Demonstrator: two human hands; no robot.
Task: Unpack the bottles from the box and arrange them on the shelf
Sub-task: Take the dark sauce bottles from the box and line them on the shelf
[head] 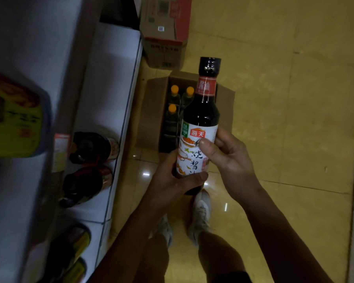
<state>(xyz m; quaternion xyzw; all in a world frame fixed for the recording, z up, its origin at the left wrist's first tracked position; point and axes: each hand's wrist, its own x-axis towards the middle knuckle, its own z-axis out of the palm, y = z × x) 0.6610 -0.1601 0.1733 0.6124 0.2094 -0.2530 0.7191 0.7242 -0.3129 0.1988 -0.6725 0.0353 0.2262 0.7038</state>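
Left grip point(178, 177) and right grip point(230, 156) curled round one dark bottle point(201, 117) above the box point(151, 99). Two similar bottles point(89, 148) sat on the left shelf point(110, 68); three orange-capped bottles point(172, 108) waited boxed.

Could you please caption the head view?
Left hand and right hand hold a dark bottle over the open box.

Dark bottle point(202, 111), white label point(192, 152)
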